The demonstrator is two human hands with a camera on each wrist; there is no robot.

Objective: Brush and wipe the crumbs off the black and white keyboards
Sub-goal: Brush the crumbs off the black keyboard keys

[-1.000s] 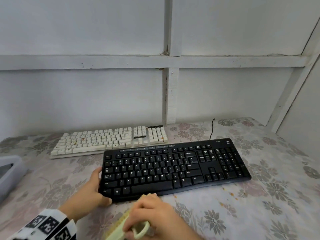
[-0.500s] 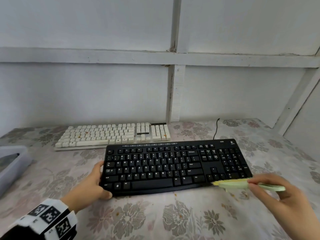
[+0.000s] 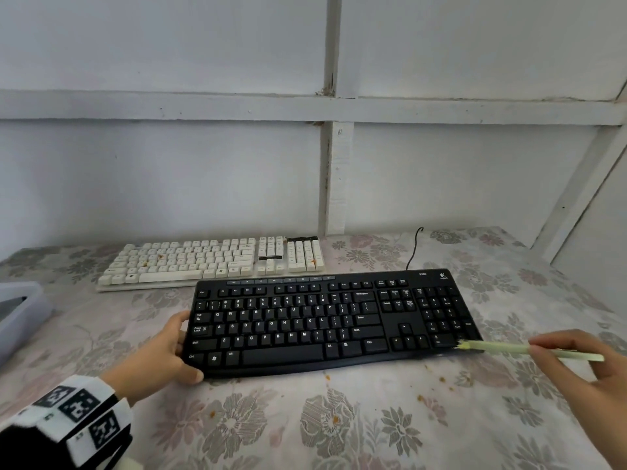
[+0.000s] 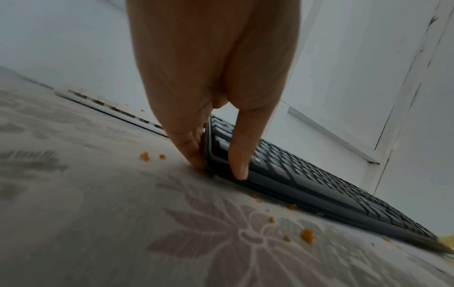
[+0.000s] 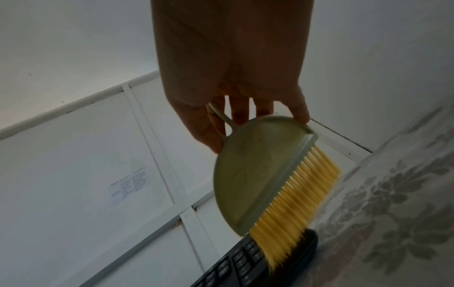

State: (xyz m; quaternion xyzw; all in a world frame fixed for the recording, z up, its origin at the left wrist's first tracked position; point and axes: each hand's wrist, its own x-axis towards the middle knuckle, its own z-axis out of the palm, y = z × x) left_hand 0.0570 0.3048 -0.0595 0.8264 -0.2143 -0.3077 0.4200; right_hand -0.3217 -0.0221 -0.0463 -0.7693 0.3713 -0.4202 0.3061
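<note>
A black keyboard (image 3: 332, 320) lies in front of me on the flowered cloth. My left hand (image 3: 169, 351) grips its left end, thumb on the front rim and fingers along the side edge (image 4: 209, 161). My right hand (image 3: 576, 364) holds a pale green hand brush (image 3: 522, 349) by its handle. Its yellow bristles (image 5: 299, 213) touch the near right corner of the black keyboard (image 5: 248, 266). Behind it a white keyboard (image 3: 210, 259) carries a few orange crumbs. Orange crumbs (image 3: 441, 379) lie on the cloth in front of the black keyboard (image 4: 343, 205).
A grey plastic box (image 3: 20, 310) stands at the table's left edge. The black keyboard's cable (image 3: 414, 249) runs back toward the white panelled wall (image 3: 332, 178). Another wall closes off the right side.
My right hand has carried the brush from the near middle of the table out to the right, then in until the bristles meet the keyboard's right corner. My left hand has kept its hold.
</note>
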